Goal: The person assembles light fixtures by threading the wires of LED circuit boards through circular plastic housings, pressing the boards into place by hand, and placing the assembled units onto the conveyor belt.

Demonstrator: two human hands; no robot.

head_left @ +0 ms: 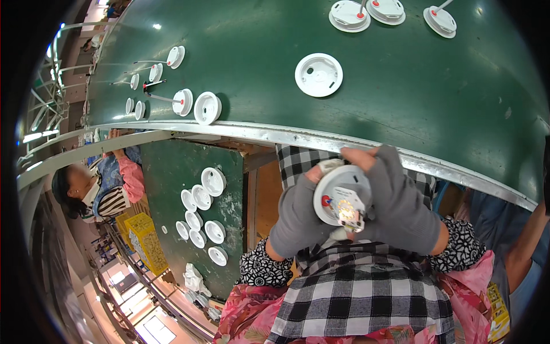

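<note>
1. Bare fingers (356, 153) protrude from grey fingerless gloves; both hands are closed around a round white lamp housing (339, 195).
2. Left hand (298, 221) grips its left rim; right hand (401, 206) covers its right side, hiding that edge.
3. The housing is held above the lap, near the green surface (401, 103); its open face, with a small circuit part, points toward the camera.
4. A similar white disc (318, 74) lies far on the surface.

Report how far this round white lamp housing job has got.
Done, apparently: wired units lying on the green belt. In hand: left hand and right hand hold one round housing, circuit board showing. Left: bare white discs wait on the side board.
</note>
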